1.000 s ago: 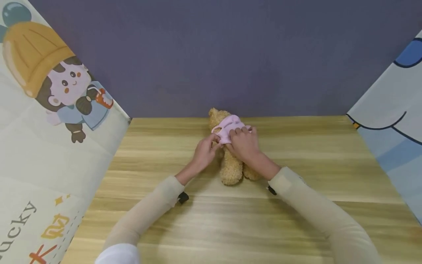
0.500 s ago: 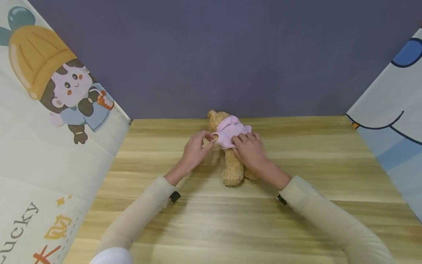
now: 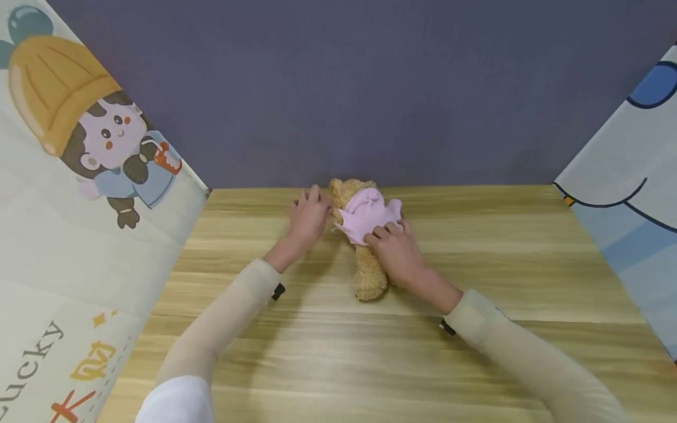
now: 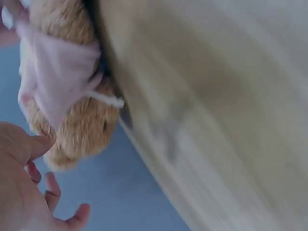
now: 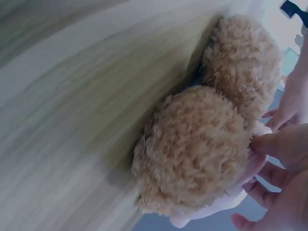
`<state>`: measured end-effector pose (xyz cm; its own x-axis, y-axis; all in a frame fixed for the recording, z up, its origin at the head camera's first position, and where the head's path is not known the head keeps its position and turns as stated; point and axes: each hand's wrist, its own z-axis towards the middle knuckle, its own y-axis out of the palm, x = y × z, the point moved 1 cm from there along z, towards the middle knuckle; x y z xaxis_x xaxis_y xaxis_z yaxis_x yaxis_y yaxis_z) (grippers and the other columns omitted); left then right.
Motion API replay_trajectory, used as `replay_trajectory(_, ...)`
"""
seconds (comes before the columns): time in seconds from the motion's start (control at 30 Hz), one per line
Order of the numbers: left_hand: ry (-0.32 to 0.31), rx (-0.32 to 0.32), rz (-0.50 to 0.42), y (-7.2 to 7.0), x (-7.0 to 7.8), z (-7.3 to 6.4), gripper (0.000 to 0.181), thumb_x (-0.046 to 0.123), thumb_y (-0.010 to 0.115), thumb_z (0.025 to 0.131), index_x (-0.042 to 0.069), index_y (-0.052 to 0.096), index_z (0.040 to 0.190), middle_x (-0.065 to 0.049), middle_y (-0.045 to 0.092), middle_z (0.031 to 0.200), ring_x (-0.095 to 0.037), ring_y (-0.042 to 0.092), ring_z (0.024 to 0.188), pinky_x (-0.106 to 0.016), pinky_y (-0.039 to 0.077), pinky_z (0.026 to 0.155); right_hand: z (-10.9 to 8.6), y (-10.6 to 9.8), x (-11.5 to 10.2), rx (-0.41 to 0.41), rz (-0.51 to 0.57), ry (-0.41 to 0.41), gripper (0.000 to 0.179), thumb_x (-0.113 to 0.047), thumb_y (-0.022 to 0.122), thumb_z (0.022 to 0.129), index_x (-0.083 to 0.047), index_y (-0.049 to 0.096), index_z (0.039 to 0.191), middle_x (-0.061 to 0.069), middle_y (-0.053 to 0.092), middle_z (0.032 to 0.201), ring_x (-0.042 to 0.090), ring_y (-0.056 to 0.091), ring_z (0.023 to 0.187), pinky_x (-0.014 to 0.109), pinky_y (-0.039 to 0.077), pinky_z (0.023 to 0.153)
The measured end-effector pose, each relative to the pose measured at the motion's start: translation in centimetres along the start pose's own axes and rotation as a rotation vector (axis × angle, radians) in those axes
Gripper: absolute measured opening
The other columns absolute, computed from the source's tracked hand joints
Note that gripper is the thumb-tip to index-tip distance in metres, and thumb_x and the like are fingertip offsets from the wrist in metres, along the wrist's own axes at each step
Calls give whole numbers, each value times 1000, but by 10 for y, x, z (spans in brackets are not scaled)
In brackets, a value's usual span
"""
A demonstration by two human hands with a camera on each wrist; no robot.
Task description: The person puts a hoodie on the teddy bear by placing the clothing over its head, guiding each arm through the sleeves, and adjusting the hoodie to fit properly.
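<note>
A curly tan teddy bear (image 3: pixel 368 276) lies at the back of the wood-grain table, its head (image 3: pixel 349 189) toward the dark panel. A small pink doll's top (image 3: pixel 365 214) covers its body, with a white cord (image 4: pixel 107 99) trailing from it. My left hand (image 3: pixel 309 214) is beside the bear's head and arm; the thumb (image 4: pixel 39 144) touches fur near the top's edge while other fingers spread loosely. My right hand (image 3: pixel 396 252) pinches the lower hem between thumb and curled fingers. The bear's legs (image 5: pixel 192 149) show in the right wrist view; its right-side leg is mostly hidden by my right hand.
A dark upright panel (image 3: pixel 370 94) stands behind the table (image 3: pixel 317 364). Printed cartoon sheets flank it, at the left (image 3: pixel 95 247) and the right (image 3: pixel 608 176). Both wrists carry small black camera mounts.
My left hand has let go of the top's sleeve edge and moved up and left toward the bear's head. The top now lies spread lower over the body; my right hand stays at its hem.
</note>
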<state>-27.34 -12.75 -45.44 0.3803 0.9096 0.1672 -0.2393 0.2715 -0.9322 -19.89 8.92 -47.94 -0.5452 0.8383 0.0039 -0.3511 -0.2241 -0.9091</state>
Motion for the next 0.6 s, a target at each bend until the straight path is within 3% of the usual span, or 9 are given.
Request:
replay_trajectory(0.1, 11, -62, -107, 1, -5, -4, 17, 28, 58, 104, 18, 71, 109, -12, 50, 121, -37, 53, 107, -51, 47, 79, 3, -4, 2, -37, 20, 5, 18, -27, 68, 99, -17, 71, 114, 6, 69, 105, 29, 60, 99, 60, 43, 97)
replay_trajectory(0.17, -28, -83, -210, 0, -7, -7, 17, 30, 64, 101, 18, 70, 109, -13, 49, 126, -36, 53, 106, -51, 47, 81, 9, -10, 6, -38, 45, 18, 24, -33, 66, 100, -17, 71, 118, 6, 70, 108, 30, 61, 101, 59, 45, 95)
replay_trajectory(0.27, -51, -58, -281, -2, -5, -10, 22, 31, 71, 96, 13, 71, 109, -14, 49, 131, -35, 55, 108, -51, 49, 84, 30, -19, 13, -20, 60, 29, 37, -40, 67, 98, -17, 69, 126, 7, 69, 118, 33, 60, 111, 61, 44, 96)
replay_trajectory(0.37, -7, -26, -237, -4, 1, -12, 23, 30, 67, 100, 10, 70, 111, -13, 49, 131, -34, 55, 112, -52, 49, 86, 57, -17, 18, -59, 31, -3, 50, -46, 68, 96, -15, 64, 135, 8, 62, 134, 36, 51, 127, 65, 38, 104)
replay_trajectory(0.47, 40, 37, -123, -6, 8, -14, 18, 25, 60, 104, 10, 69, 108, -11, 51, 127, -36, 55, 112, -56, 47, 92, 75, -3, 18, -150, -30, -33, 60, -53, 68, 94, -16, 61, 140, 7, 54, 144, 37, 38, 139, 69, 30, 109)
replay_trajectory(0.6, 7, 98, -25, -8, 10, -16, 14, 23, 60, 103, 13, 69, 100, -9, 51, 119, -38, 55, 108, -63, 43, 95, 79, 9, 20, -191, -87, 33, 55, -57, 66, 93, -21, 66, 136, 4, 51, 147, 37, 34, 143, 70, 25, 112)
